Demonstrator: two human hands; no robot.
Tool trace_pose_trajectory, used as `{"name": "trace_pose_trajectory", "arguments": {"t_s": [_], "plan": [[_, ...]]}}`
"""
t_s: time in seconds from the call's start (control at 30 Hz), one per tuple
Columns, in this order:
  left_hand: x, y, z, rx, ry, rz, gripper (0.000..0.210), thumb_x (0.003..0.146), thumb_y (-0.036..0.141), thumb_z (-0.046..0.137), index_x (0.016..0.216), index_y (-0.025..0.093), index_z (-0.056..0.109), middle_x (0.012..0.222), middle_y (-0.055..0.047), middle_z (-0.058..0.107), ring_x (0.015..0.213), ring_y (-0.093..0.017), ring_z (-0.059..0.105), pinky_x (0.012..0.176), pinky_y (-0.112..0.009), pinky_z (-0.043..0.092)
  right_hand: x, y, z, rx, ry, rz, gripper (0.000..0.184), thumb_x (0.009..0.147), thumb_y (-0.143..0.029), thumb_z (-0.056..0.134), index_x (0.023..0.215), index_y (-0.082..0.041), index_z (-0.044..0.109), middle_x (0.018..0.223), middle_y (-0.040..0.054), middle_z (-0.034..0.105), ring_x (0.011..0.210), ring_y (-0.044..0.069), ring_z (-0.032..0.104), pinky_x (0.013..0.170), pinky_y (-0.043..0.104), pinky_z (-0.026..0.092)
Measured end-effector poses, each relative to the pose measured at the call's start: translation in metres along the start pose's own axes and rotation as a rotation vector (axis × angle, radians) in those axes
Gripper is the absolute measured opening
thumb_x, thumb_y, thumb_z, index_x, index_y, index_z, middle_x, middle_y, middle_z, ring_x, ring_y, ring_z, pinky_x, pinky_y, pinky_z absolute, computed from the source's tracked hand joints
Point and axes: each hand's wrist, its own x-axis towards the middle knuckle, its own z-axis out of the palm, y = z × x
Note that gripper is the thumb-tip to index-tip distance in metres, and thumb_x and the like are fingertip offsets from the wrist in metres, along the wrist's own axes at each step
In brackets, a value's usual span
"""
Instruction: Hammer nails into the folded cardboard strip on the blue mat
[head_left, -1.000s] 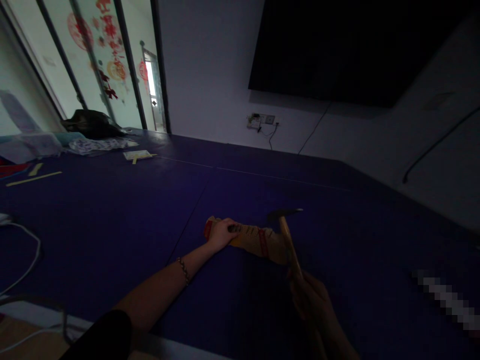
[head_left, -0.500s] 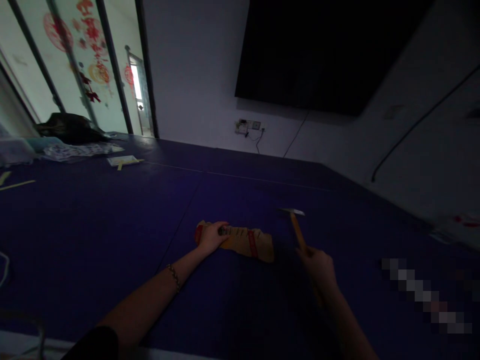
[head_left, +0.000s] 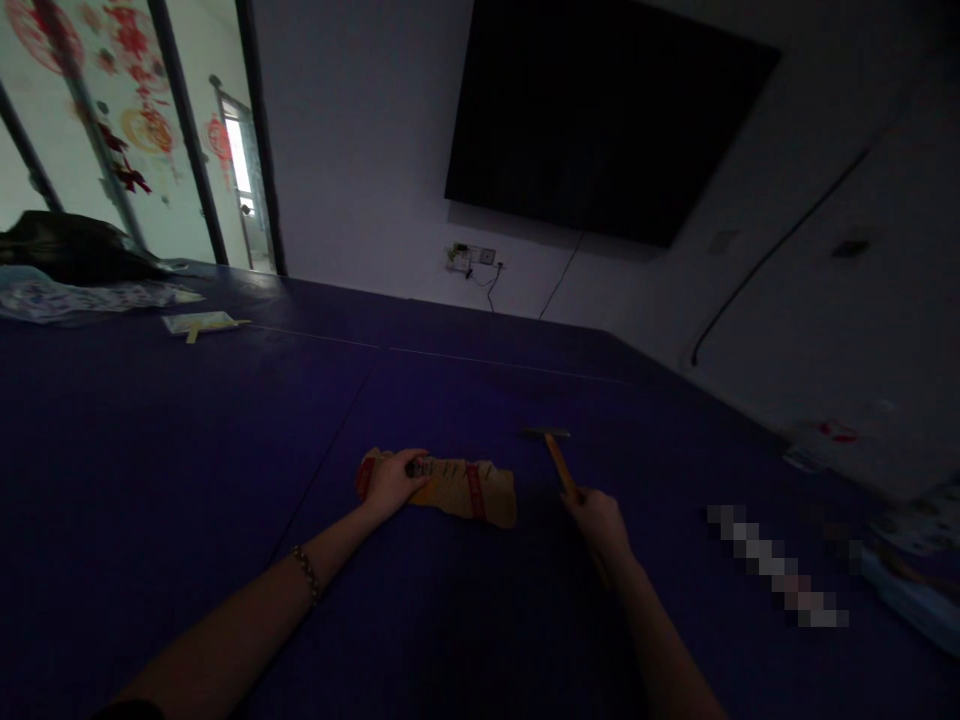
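Note:
A torn strip of brown cardboard (head_left: 491,495) with red bands lies on the dark blue surface. Short dark slanted marks run along its upper side; I cannot tell whether they are printed or stand up. My left hand (head_left: 394,485) rests on the cardboard's left part, thumb and fingers closed around a small dark spot too dim to name. To the right of the cardboard, my right hand (head_left: 600,520) grips the wooden handle of a hammer (head_left: 559,455). Its metal head points away from me, apart from the cardboard.
The dark blue tabletop (head_left: 315,410) reaches back to a wall with a black screen (head_left: 600,120) and a socket (head_left: 472,258). A white tray (head_left: 199,322) with yellow strips, plastic wrapping (head_left: 82,298) and a black bag (head_left: 71,245) are at far left. A blurred-out object (head_left: 776,565) lies right.
The view has turned to the right, so everything appears further left. The hammer's head looks slightly lower and more level. My left hand stays on the cardboard.

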Motion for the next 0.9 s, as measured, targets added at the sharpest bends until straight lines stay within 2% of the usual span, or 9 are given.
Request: {"name": "trace_pose_trajectory", "arguments": {"t_s": [0.63, 0.9], "plan": [[0.0, 0.001, -0.004, 0.009, 0.001, 0.02, 0.035, 0.065, 0.017, 0.063, 0.099, 0.019, 0.061, 0.092, -0.003, 0.067, 0.091, -0.019, 0.06, 0.085, -0.03, 0.043, 0.013, -0.009, -0.007, -0.118, -0.045, 0.044, 0.041, 0.078, -0.041, 0.042, 0.093, -0.01, 0.062, 0.092, 0.0177, 0.064, 0.086, 0.026, 0.062, 0.068, 0.031, 0.046], [0.001, -0.002, -0.002, 0.019, 0.001, 0.029, 0.036, 0.064, 0.015, 0.063, 0.1, 0.018, 0.06, 0.091, -0.003, 0.067, 0.09, -0.018, 0.06, 0.083, -0.03, 0.044, 0.011, -0.006, -0.01, -0.18, -0.033, 0.034, 0.039, 0.079, -0.042, 0.039, 0.097, -0.014, 0.06, 0.093, 0.0157, 0.064, 0.088, 0.029, 0.061, 0.072, 0.038, 0.045]]}}
